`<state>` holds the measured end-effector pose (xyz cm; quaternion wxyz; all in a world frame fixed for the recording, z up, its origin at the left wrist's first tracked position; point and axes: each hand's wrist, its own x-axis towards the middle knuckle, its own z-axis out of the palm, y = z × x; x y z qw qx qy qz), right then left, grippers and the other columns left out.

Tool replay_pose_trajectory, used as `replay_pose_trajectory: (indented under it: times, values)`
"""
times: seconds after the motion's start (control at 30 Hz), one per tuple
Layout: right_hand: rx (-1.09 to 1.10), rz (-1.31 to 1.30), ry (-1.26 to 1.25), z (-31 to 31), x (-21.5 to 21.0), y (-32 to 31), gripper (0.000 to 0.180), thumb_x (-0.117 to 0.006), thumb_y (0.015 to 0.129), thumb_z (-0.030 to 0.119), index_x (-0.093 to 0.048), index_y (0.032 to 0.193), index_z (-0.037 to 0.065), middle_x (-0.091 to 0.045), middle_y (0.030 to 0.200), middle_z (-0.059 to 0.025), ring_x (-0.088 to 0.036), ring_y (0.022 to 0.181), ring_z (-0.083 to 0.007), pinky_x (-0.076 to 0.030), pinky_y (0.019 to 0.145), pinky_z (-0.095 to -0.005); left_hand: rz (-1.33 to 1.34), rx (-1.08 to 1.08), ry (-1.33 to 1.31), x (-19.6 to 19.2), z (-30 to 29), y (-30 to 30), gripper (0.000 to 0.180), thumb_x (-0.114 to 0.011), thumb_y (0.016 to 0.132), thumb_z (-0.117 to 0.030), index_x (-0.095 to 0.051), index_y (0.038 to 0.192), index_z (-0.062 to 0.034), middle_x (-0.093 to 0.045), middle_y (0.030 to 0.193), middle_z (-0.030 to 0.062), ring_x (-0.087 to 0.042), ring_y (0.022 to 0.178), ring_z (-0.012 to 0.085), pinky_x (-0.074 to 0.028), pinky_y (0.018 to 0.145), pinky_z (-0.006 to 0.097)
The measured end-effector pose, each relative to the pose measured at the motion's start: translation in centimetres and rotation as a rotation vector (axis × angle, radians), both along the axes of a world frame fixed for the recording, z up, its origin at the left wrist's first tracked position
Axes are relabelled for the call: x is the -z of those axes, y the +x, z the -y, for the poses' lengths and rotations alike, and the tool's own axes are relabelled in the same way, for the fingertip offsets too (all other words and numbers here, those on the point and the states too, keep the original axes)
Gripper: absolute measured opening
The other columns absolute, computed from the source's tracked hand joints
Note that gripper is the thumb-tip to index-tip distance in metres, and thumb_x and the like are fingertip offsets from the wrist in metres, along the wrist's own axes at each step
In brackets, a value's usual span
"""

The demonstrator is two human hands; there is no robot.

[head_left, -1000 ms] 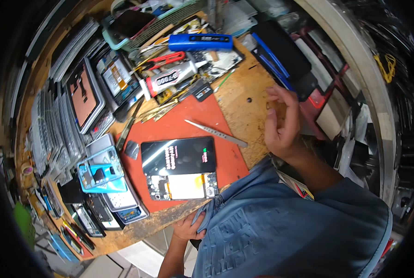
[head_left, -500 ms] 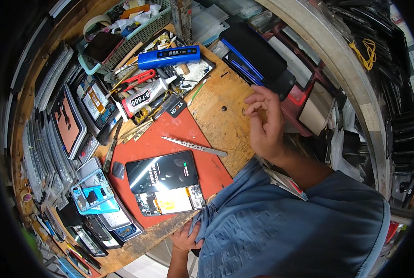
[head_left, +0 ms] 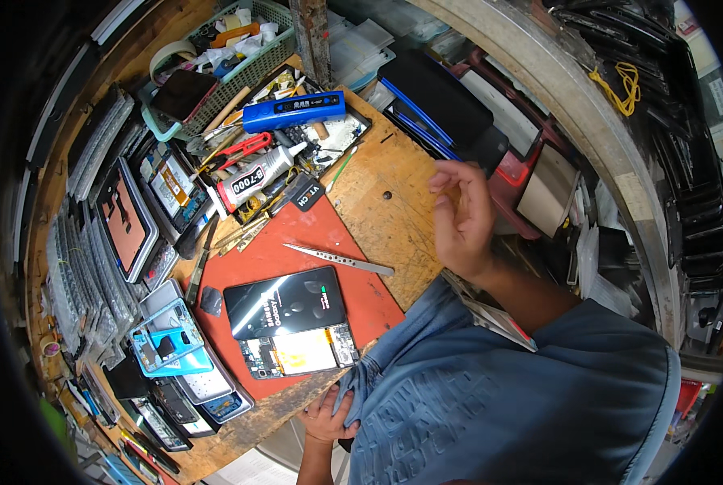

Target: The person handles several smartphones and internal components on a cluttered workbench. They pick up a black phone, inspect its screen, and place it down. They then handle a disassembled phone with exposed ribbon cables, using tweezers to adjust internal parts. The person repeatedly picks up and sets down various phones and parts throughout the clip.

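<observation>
An opened smartphone lies on the red mat (head_left: 321, 230). Its black screen panel (head_left: 297, 311) shows lit lettering and covers part of the phone body (head_left: 305, 349), where a circuit board and battery are exposed. Silver tweezers (head_left: 341, 259) rest on the mat beside the screen. My right hand (head_left: 465, 218) hovers over the table's right edge with loosely bent fingers, thumb apart and nothing held. Lower down, my left hand (head_left: 329, 415) rests against my blue shirt below the table edge, its fingers spread. Neither hand touches the phone.
Beyond the mat sit a glue tube (head_left: 256, 178), a blue pen-shaped device (head_left: 294, 111) and a cluttered parts tray (head_left: 341, 133). Phone frames (head_left: 167, 343) pile up at left, near wrapped panels (head_left: 78, 275). A green basket (head_left: 252, 65) stands at the back.
The fingers of my right hand have curled in a little above the table edge. The whole view has shifted slightly. My left hand, the phone and the tweezers stay in place.
</observation>
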<state>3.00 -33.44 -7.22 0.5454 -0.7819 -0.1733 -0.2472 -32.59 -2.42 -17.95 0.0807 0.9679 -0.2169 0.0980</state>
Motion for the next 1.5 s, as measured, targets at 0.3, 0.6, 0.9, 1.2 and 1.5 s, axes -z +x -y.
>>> replay_pose_trajectory:
  times: [0.3, 0.6, 0.9, 1.2, 1.5]
  values:
    - [-0.139, -0.233, 0.159, 1.3, -1.4, 2.6, 0.053, -0.065, 0.089, -0.015, -0.061, 0.139, 0.001, -0.055, 0.108, -0.0087, -0.059, 0.092, -0.0117, -0.051, 0.083, -0.0242, 0.023, -0.051, 0.026, -0.8, 0.5, 0.1, 0.059, -0.036, 0.096, -0.065, -0.079, 0.117, -0.0299, -0.069, 0.13, 0.0033, -0.051, 0.134, 0.0227, -0.03, 0.109, 0.051]
    - [-0.192, 0.018, -0.58, 0.5, -3.1, 9.7, 0.017, -0.07, 0.093, 0.003, -0.071, 0.108, -0.003, -0.067, 0.097, -0.0202, -0.067, 0.088, -0.0363, -0.054, 0.083, -0.0424, 0.035, -0.08, 0.034, -0.6, 0.6, -0.7, 0.06, -0.034, 0.099, -0.064, -0.078, 0.12, -0.0293, -0.069, 0.132, 0.0041, -0.05, 0.136, 0.0234, -0.027, 0.115, 0.051]
    - [-0.112, -0.241, -1.068, -1.3, -2.8, 10.9, 0.023, -0.053, 0.099, 0.009, -0.06, 0.107, -0.011, -0.066, 0.099, -0.0319, -0.066, 0.105, -0.0483, -0.052, 0.089, -0.0534, -0.028, -0.122, -0.08, -1.6, 0.9, -0.5, 0.054, -0.041, 0.096, -0.061, -0.076, 0.124, -0.0314, -0.069, 0.133, -0.0005, -0.051, 0.134, 0.021, -0.028, 0.114, 0.047]
    - [-0.489, -0.457, -1.14, 4.7, -7.8, 1.7, 0.009, -0.064, 0.089, 0.006, -0.064, 0.093, -0.002, -0.068, 0.095, -0.0225, -0.067, 0.095, -0.0436, -0.053, 0.081, -0.0516, -0.053, -0.123, -0.101, -1.5, 1.0, -0.3, 0.055, -0.054, 0.084, -0.056, -0.073, 0.129, -0.0323, -0.069, 0.135, -0.0027, -0.056, 0.13, 0.0155, -0.033, 0.108, 0.044]
    - [-0.212, -0.571, -1.104, 5.7, -12.9, -1.9, 0.011, -0.076, 0.083, 0.004, -0.07, 0.091, -0.002, -0.069, 0.087, -0.018, -0.068, 0.084, -0.0381, -0.052, 0.073, -0.0459, -0.016, -0.073, -0.127, -1.5, -0.1, 0.0, 0.051, -0.049, 0.092, -0.059, -0.076, 0.126, -0.0317, -0.071, 0.132, -0.0019, -0.054, 0.132, 0.0192, -0.031, 0.108, 0.044]
